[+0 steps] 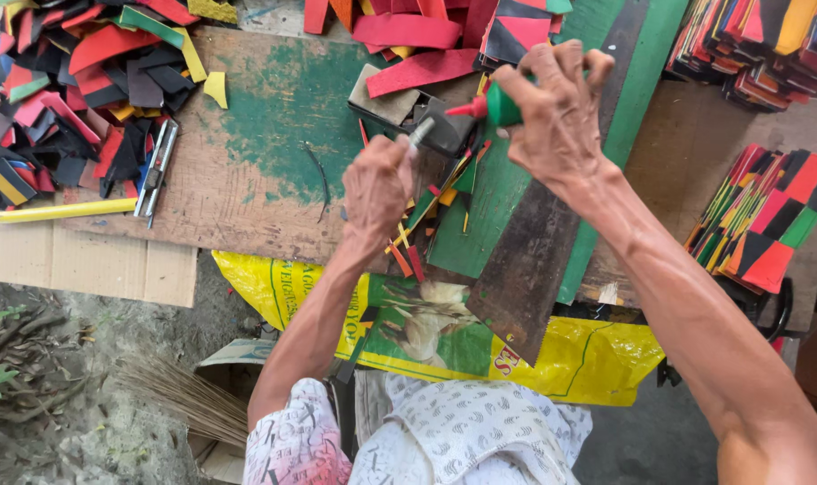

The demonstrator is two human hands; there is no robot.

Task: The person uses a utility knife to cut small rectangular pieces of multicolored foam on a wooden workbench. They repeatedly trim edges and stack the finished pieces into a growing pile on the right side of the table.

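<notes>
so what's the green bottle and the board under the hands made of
Green bottle with red nozzle in the right hand: glossy, smooth, probably plastic. Board: looks like wood, matte green paint worn to bare grain. The left hand grips a small, blurred tool.

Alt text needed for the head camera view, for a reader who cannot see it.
Over a worn green-painted board, the right hand tips a green bottle with a red nozzle toward a small tool in the left hand. Piles of colourful cut pieces surround them.

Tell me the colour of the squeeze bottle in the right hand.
Green body with a red nozzle: the squeeze bottle in the right hand, head view.
</notes>
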